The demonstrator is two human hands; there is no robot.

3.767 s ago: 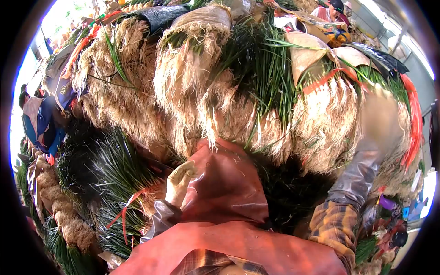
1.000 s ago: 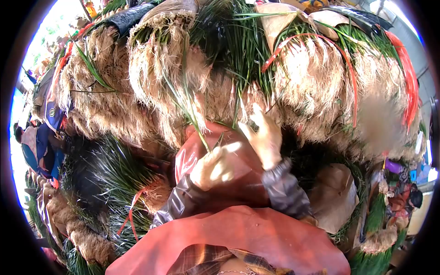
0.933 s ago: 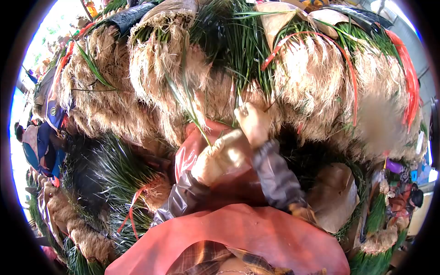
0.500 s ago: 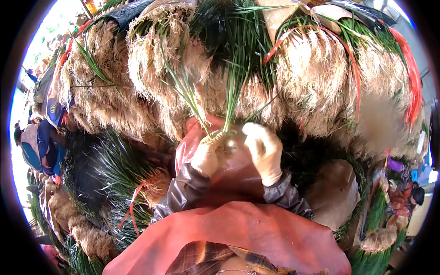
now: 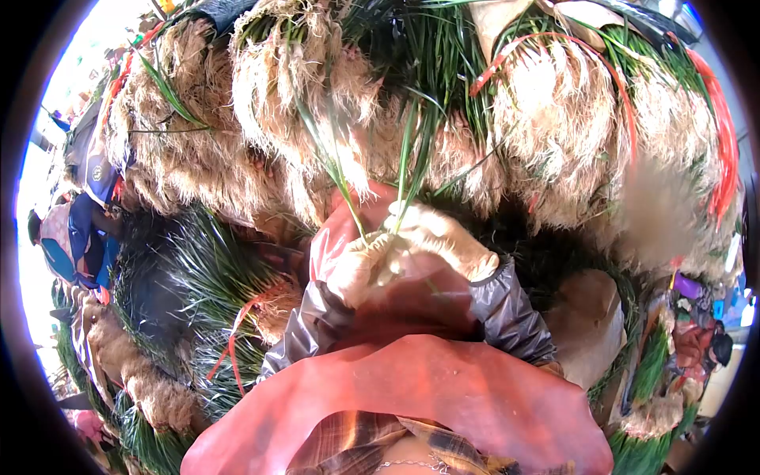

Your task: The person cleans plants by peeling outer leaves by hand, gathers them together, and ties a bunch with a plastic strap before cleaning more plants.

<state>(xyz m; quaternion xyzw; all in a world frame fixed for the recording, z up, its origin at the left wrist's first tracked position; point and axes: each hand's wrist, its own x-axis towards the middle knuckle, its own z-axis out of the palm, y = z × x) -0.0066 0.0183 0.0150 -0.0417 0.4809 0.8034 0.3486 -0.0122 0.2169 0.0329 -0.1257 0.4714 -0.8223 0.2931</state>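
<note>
My left hand point(image 5: 358, 267), in a pale glove, is closed around thin green onions point(image 5: 336, 168) whose leaves point up and away from me. My right hand point(image 5: 439, 237), gloved too, has come up against it, fingertips pinching a second tuft of green onions point(image 5: 405, 154) near its base. The lower ends of the stalks are hidden by my fingers. Both hands are above the red apron point(image 5: 380, 380) in my lap. Just beyond them hangs a thick row of bundled green onions point(image 5: 301, 103), pale roots facing me.
To my left lies a green onion bundle point(image 5: 269, 309) tied with red ribbon point(image 5: 232, 348). A brown sheet point(image 5: 586, 324) sits at my right. More root bundles point(image 5: 554, 134) under red strips stand ahead. Other people point(image 5: 75, 237) sit at the far left and far right.
My right hand has moved left and in to the stalks, its fingers now on the right-hand tuft. That tuft looks thinner. My left hand keeps its hold, and the view has shifted slightly.
</note>
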